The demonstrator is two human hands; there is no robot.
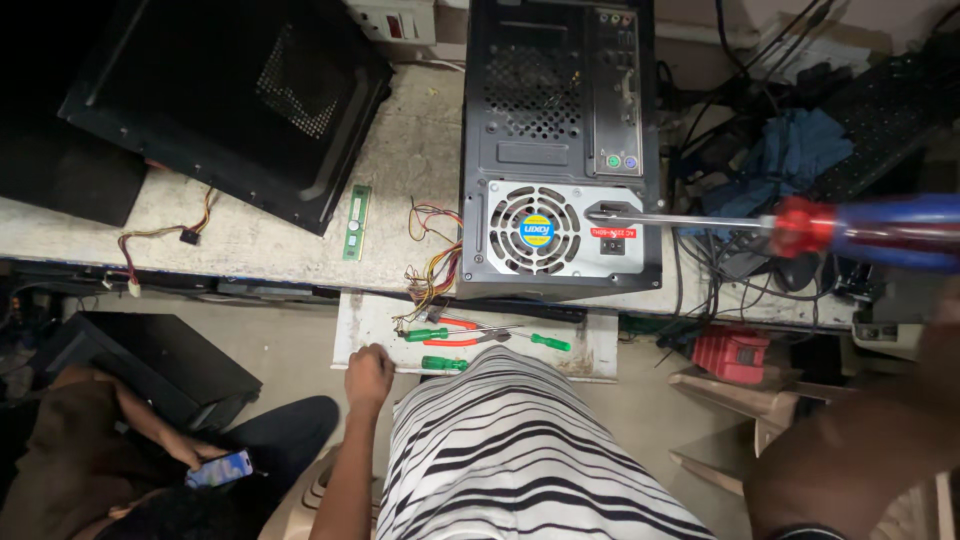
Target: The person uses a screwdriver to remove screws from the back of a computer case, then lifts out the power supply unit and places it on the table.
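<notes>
While the left hand (368, 376) rests closed on the shelf (372, 322), green-handled screwdrivers (437, 363) lie just beside it.

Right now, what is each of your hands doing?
Left hand: closed in a loose fist, resting on the white shelf, holding nothing visible.
Right hand: out of view; its forearm reaches toward the red and blue screwdriver at the computer case.
</notes>
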